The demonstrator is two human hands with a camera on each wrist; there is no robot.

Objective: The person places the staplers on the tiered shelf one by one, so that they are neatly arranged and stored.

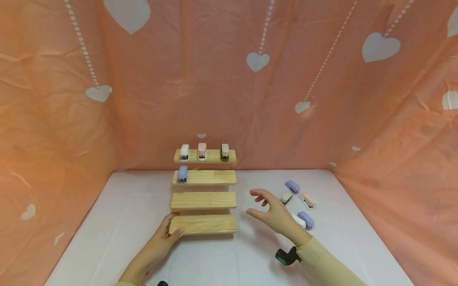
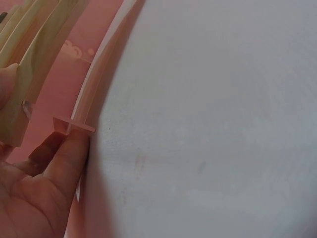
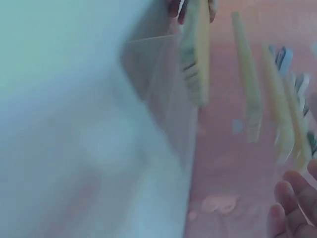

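A stepped display rack has wooden shelves on clear supports. My left hand (image 1: 157, 243) grips the left end of its lowest shelf (image 1: 204, 225), thumb on the front edge; in the left wrist view, fingertips reach a clear support piece (image 2: 74, 125). On the top shelf (image 1: 213, 155) stand a white stapler (image 1: 184, 152), a pink stapler (image 1: 202, 151) and a beige stapler (image 1: 224, 152). A purple stapler (image 1: 182, 174) occupies the left end of the second shelf (image 1: 211, 177). My right hand (image 1: 277, 216) hovers right of the rack, fingers apart and holding nothing.
Right of the rack, several staplers lie loose on the white table (image 1: 354, 246): a purple one (image 1: 292, 186), a pink one (image 1: 308, 201), a cream one (image 1: 286, 197), another purple one (image 1: 305, 220) and a white one (image 1: 298, 221), partly behind the right hand. Orange heart-patterned cloth (image 1: 214, 99) surrounds the table.
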